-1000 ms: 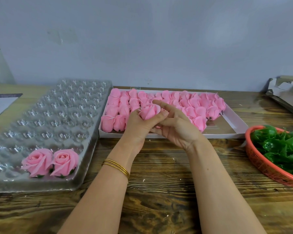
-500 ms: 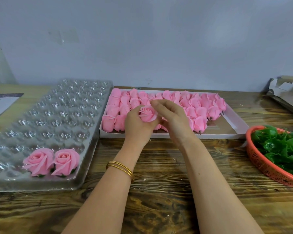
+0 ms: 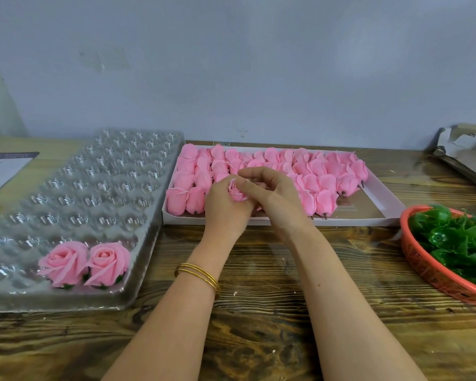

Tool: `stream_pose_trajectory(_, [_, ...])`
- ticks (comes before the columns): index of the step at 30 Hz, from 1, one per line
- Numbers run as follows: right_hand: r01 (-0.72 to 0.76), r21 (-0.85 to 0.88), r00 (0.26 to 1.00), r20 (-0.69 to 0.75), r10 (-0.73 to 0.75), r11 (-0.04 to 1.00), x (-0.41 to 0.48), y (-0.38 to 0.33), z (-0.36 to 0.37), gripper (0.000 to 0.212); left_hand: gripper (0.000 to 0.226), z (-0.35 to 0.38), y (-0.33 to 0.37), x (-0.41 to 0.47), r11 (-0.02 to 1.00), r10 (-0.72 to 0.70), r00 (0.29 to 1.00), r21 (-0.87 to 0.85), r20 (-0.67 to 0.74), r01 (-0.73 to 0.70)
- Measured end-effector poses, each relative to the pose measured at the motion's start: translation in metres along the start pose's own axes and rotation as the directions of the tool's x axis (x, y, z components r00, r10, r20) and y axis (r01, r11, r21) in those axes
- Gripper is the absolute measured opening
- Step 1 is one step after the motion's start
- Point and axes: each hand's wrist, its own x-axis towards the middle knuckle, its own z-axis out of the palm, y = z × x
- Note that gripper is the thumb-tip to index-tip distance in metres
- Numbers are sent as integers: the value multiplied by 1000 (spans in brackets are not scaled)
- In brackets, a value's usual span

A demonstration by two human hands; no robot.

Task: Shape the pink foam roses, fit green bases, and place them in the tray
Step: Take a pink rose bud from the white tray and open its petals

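Though half-hidden, pink rose (image 3: 236, 191), seemingly furled

Surface (image 3: 259, 270) in front of the box (image 3: 355, 221) lies open. The tray (image 3: 149, 243) crowds the box's left; the basket (image 3: 423, 265) sits right, perhaps touching.

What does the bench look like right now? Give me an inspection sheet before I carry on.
Surface: wooden table, with a few white crumbs near the arms.
Job's things: clear tray at left holds two finished roses near its front edge; white box holds rows of rose buds; red basket at right holds green bases.
Clutter: paper far left, cardboard far right.
Hands: left hand grips one rose over the box's near edge; right hand pinches its petals.
Cables: nothing seen.
Surroundings: grey wall behind the table.
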Motion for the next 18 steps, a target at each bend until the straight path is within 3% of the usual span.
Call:
stream_pose_trajectory(2, [-8,22,1000,10,8,1000,0,1,2,14,2,0,2,0,1000,1,1000,-27,-28,-2])
stream_pose_trajectory(6, [-75,123,997,43,71,990,4,1,4,29,27,-3,4,2,989,-4,991,-146,-137,-17])
stream_pose_trajectory(9, [-30,12,996,86,29,999,1,2,4,44,40,-4,6,4,972,-69,988,-232,-141,34])
stream_pose_trajectory(13, [48,-86,993,113,-38,995,-2,5,5,53,2,-1,6,4,943,-155,986,-308,-62,129])
stream_pose_trajectory(18, [46,-115,994,100,-35,992,-1,6,4,62,7,0,8,3,932,-203,979,-303,18,199])
